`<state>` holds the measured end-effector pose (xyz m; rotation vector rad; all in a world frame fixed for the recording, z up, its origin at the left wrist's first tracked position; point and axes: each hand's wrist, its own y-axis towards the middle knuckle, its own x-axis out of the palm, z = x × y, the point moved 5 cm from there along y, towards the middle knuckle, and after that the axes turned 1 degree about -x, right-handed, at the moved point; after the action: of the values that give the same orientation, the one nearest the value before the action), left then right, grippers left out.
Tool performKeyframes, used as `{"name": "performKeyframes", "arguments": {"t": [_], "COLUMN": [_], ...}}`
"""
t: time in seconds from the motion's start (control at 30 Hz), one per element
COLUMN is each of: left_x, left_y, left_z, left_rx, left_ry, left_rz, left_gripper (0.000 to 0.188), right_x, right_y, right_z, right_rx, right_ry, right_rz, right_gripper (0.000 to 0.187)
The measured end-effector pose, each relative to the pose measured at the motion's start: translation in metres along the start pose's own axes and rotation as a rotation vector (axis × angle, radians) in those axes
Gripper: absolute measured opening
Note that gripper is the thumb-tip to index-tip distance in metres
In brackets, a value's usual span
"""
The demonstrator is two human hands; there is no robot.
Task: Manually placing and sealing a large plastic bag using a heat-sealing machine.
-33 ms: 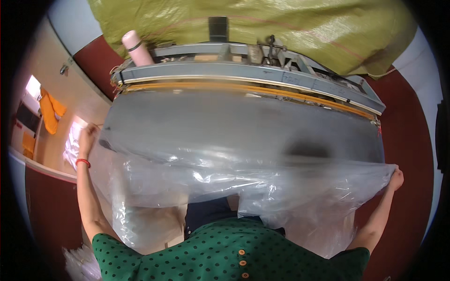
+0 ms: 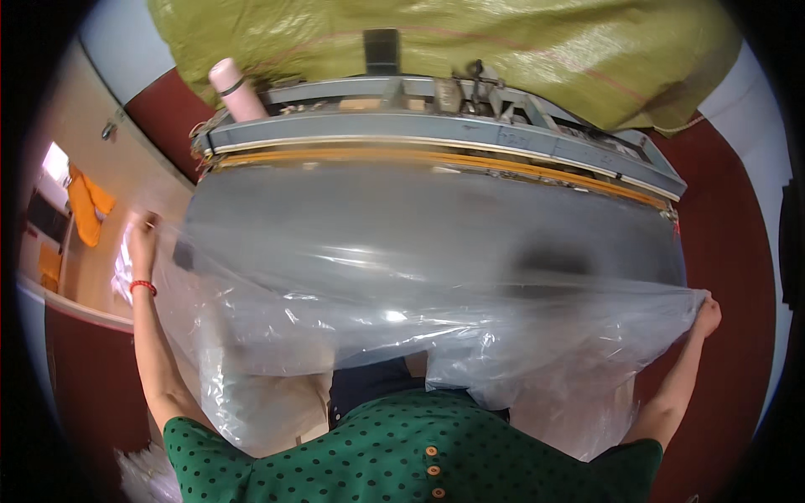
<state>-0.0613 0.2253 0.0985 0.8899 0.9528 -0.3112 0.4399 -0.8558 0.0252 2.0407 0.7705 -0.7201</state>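
A wide sheet of clear plastic film (image 2: 470, 331) is stretched between my two hands, its far part lying over the near side of a grey work surface (image 2: 360, 210). At the far left, my left hand (image 2: 144, 239) pinches one corner, beyond the surface's left end. My right hand (image 2: 708, 317) grips the opposite corner in closed fingers, past the right end and closer to me. The near part of the film hangs in shiny folds in front of my body.
Behind the surface runs a grey metal frame (image 2: 402, 126) with orange strips (image 2: 352, 154) along it. A pink bottle (image 2: 239, 90) and small tools (image 2: 478, 92) stand on it. Yellow-green sheeting (image 2: 545, 38) covers the back. An open door (image 2: 126, 151) is at left.
My left hand has moved slightly outward and up with its film corner, and the film's left side is drawn out more. My right hand stays nearly in place.
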Motion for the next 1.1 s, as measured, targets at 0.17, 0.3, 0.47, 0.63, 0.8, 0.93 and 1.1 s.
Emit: {"name": "performKeyframes", "arguments": {"t": [0.17, 0.3, 0.47, 0.63, 0.8, 0.93, 1.1], "left_x": [0.034, 0.163, 0.193, 0.184, 0.173, 0.156, 0.147], "left_y": [0.041, 0.005, 0.012, 0.031, -0.022, -0.153, -0.281], "left_z": [0.054, 0.051, -0.018, 0.037, 0.302, 0.521, 0.686], "left_rx": [-0.162, -0.197, -0.102, -0.118, 0.073, 0.254, 0.914], "left_ry": [-0.037, -0.222, -0.016, 0.195, -0.889, -1.179, -1.050], "left_rz": [0.396, -0.373, -0.228, -0.133, -0.291, -1.159, -1.342], "left_gripper": [0.026, 0.048, 0.048, 0.045, 0.025, 0.021, 0.047], "right_x": [0.024, 0.057, 0.079, 0.084, 0.087, 0.092, 0.089], "right_y": [-0.013, -0.025, -0.035, -0.033, -0.033, -0.031, -0.031], "right_z": [-0.039, -0.066, -0.077, -0.078, -0.075, -0.070, -0.069], "right_rx": [0.138, 0.109, 0.163, 0.198, 0.120, 0.135, 0.164], "right_ry": [-0.169, -0.222, -0.433, -0.462, -0.433, -0.379, -0.342], "right_rz": [-0.070, -0.127, -0.029, -0.021, 0.001, -0.040, -0.021], "right_gripper": [0.048, 0.039, 0.027, 0.028, 0.027, 0.026, 0.026]}}
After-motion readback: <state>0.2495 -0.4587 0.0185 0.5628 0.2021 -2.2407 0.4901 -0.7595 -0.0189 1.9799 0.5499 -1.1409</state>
